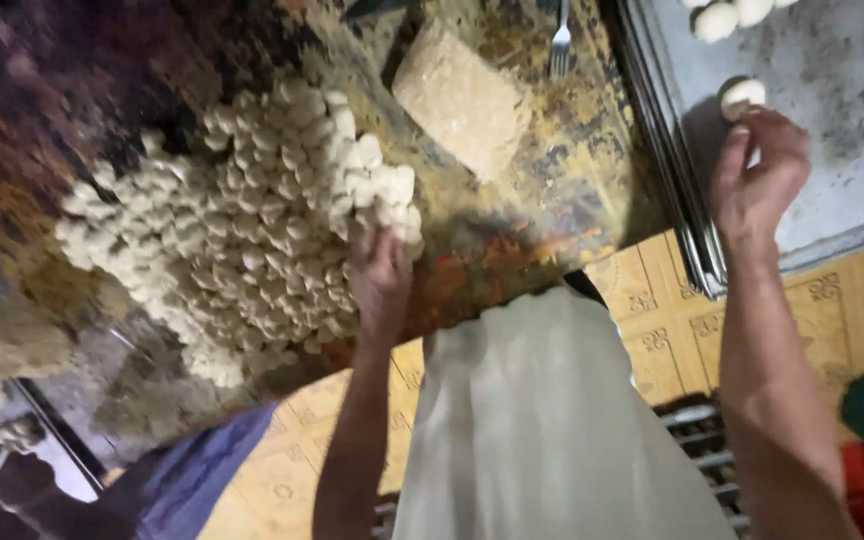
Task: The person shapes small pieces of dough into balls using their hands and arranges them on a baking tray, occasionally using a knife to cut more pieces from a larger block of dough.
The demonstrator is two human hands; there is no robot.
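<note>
I am reaching my left hand [380, 275] into the near edge of the dough pile [242, 230], a wide heap of small pale lumps lying on the mottled surface [512, 230]; my fingers are curling down among the lumps, though I cannot tell whether they are closing on one. My right hand [757, 175] is holding out over the grey tray [842, 100] to the right, its fingertips pinching together on a round dough ball [742, 95] just above the tray's floor. More balls [732, 15] are sitting at the tray's far edge. Beyond the pile, a tan block [462, 95] is lying on the surface, with a fork [560, 45] just beside it. My pale apron [542, 420] is hanging between my arms over the patterned floor [662, 340].
</note>
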